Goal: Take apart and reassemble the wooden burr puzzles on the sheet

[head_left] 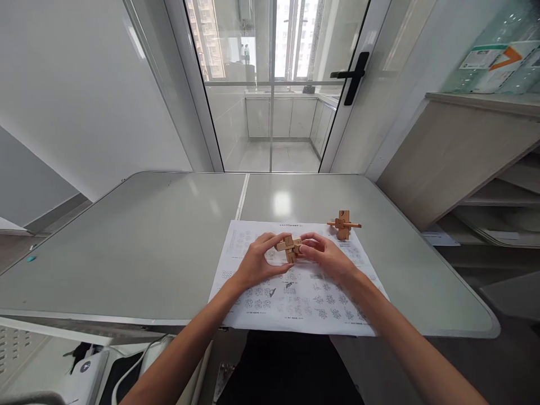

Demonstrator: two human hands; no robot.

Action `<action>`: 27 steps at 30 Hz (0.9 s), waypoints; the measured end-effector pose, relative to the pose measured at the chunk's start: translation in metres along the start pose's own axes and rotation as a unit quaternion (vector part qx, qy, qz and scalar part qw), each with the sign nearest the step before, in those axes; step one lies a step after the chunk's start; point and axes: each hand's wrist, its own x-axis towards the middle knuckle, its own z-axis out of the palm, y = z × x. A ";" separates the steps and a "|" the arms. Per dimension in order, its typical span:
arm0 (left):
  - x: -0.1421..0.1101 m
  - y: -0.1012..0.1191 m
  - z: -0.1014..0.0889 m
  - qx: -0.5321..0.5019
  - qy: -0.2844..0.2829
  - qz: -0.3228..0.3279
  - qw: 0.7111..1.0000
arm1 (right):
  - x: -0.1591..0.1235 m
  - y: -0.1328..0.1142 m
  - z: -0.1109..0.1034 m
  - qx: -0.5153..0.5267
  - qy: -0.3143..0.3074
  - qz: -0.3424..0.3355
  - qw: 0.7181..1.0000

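Both hands meet over a printed sheet of diagrams (295, 298) on the grey table (126, 247). Between them is a small wooden interlocking puzzle (289, 246), made of crossed light-brown bars. My left hand (258, 260) pinches its left side with thumb and fingers. My right hand (327, 256) grips its right side, fingers curled round the wood. A second wooden puzzle (343, 224), a block with a thin rod through it, stands apart at the sheet's far right corner, a little beyond my right hand.
A glass door with a black handle (352, 76) stands behind the table. A wooden shelf unit (468, 163) lies to the right. White devices and cables (97, 365) sit below the table's near left edge. A small teal object (31, 259) rests at the table's left edge.
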 end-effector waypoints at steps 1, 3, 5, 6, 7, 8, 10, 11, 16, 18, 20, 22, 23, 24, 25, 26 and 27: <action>0.000 0.000 0.000 -0.003 -0.002 0.001 1.000 | -0.001 -0.001 0.001 -0.007 0.002 -0.001 1.000; 0.000 0.000 0.000 -0.007 -0.003 0.005 1.000 | -0.002 -0.004 0.002 -0.021 0.009 -0.007 1.000; 0.000 0.000 0.001 -0.007 -0.001 0.009 1.000 | -0.003 -0.006 0.004 -0.031 0.018 -0.013 0.999; 0.000 -0.001 0.001 -0.005 0.001 0.009 1.000 | -0.003 -0.006 0.004 -0.035 0.021 -0.016 0.999; 0.000 -0.001 0.001 -0.002 0.002 0.009 1.000 | -0.003 -0.006 0.005 -0.038 0.023 -0.018 0.999; 0.000 -0.001 0.001 0.000 0.002 0.008 1.000 | -0.003 -0.006 0.005 -0.042 0.024 -0.022 0.999; -0.001 -0.001 0.001 0.004 0.005 0.006 1.000 | -0.002 -0.006 0.005 -0.048 0.025 -0.031 0.998; -0.001 -0.001 0.001 0.005 0.006 0.005 1.000 | -0.002 -0.006 0.005 -0.051 0.024 -0.035 0.998; -0.002 -0.002 0.002 0.007 -0.006 0.016 1.000 | -0.003 -0.006 0.005 -0.051 -0.001 -0.038 0.998; -0.002 -0.002 0.002 0.006 -0.019 0.025 0.999 | -0.003 -0.006 0.005 -0.054 -0.016 -0.037 0.998; -0.002 -0.001 0.002 0.010 -0.027 0.032 0.999 | -0.003 -0.006 0.005 -0.058 -0.023 -0.032 0.998; -0.001 0.000 0.002 0.011 -0.028 0.035 0.999 | -0.003 -0.006 0.005 -0.058 -0.024 -0.025 0.998; -0.001 0.000 0.002 0.011 -0.029 0.035 0.999 | -0.003 -0.005 0.005 -0.056 -0.026 -0.022 0.998; -0.001 -0.001 0.002 0.011 -0.030 0.035 0.999 | -0.002 -0.004 0.005 -0.055 -0.029 -0.020 0.998; -0.002 -0.002 0.002 0.013 -0.032 0.036 0.999 | -0.002 -0.004 0.004 -0.054 -0.033 -0.020 0.998; -0.002 -0.003 0.003 0.019 -0.035 0.040 0.998 | -0.002 -0.003 0.004 -0.056 -0.037 -0.022 0.997; -0.002 -0.004 0.003 0.028 -0.037 0.045 0.998 | -0.001 -0.002 0.005 -0.060 -0.041 -0.024 0.997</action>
